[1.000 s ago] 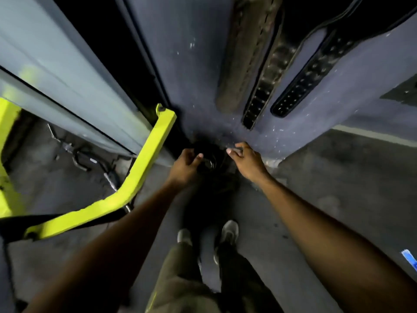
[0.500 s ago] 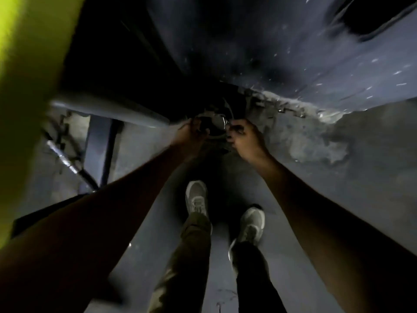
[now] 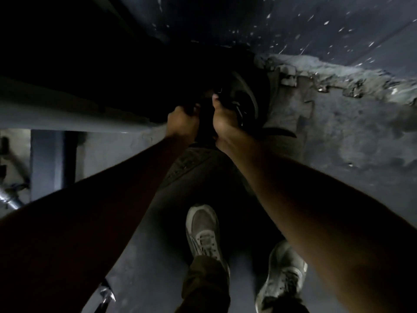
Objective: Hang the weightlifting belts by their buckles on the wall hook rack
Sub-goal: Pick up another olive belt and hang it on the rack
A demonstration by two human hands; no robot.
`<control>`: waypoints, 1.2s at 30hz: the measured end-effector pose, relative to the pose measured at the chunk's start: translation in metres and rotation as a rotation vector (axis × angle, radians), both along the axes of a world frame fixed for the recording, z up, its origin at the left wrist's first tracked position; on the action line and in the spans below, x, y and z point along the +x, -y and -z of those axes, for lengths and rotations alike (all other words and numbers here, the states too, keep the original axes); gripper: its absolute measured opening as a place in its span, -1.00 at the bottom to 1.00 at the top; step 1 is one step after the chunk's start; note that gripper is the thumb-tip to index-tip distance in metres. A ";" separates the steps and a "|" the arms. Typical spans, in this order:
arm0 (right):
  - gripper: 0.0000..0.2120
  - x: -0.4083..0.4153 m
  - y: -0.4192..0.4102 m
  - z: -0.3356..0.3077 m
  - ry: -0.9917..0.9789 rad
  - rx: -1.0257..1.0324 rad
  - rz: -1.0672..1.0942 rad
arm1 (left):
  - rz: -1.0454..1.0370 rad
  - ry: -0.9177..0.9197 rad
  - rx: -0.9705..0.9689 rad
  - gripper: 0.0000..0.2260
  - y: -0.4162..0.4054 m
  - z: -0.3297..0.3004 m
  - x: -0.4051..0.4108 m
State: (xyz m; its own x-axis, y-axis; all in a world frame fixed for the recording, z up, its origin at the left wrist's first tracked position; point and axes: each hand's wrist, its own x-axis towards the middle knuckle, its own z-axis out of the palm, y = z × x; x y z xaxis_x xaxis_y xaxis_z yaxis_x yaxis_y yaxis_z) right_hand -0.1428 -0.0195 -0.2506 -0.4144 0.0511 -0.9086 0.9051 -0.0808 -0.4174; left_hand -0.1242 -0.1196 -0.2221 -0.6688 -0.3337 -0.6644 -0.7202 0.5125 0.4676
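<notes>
A dark weightlifting belt (image 3: 189,163) lies low at the foot of the wall, its strap with rows of holes running down between my forearms. My left hand (image 3: 181,119) is closed on its left side. My right hand (image 3: 223,120) grips its upper end, where a metal buckle (image 3: 239,109) glints beside the fingers. A coiled dark belt part (image 3: 248,96) sits just beyond my right hand. The hook rack and the hung belts are out of view. The scene is very dark.
A chipped, crumbling wall base (image 3: 316,86) runs to the right. A pale grey beam (image 3: 67,116) crosses at the left, with metal bars (image 3: 11,197) below it. My two shoes (image 3: 203,233) stand on the grey floor.
The view dropped toward the floor, so the hung belts and the yellow frame left sight. Both hands closed on the belt and its holed strap now shows between my arms.
</notes>
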 end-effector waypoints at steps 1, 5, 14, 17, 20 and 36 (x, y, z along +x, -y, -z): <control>-0.48 0.003 0.002 0.000 -0.007 0.003 0.054 | -0.028 0.003 0.017 -0.60 -0.001 -0.001 0.004; -0.68 0.024 -0.016 -0.024 -0.018 -0.076 0.182 | -0.249 0.007 0.200 -0.60 -0.003 -0.023 0.012; -0.39 0.058 -0.110 -0.200 -0.248 0.053 -0.226 | -0.409 -0.020 0.494 -0.57 -0.040 -0.164 0.031; -0.31 0.049 -0.134 -0.278 -0.412 0.225 -0.369 | -0.443 0.004 0.659 -0.56 -0.063 -0.233 0.033; -0.36 0.043 -0.151 -0.368 -0.548 0.261 -0.483 | -0.499 -0.113 0.778 -0.71 -0.082 -0.316 0.034; -0.44 0.079 -0.186 -0.795 -1.211 0.350 -0.348 | -0.107 -0.780 0.856 -0.77 -0.119 -0.765 0.071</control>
State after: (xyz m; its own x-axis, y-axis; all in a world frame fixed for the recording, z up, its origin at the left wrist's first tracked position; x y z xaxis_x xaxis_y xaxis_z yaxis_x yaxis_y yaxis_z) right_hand -0.0634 0.1664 0.5448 -0.9939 -0.0676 0.0876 -0.1061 0.3583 -0.9276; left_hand -0.0536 -0.0002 0.5427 -0.9912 -0.0549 -0.1201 -0.1043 -0.2319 0.9671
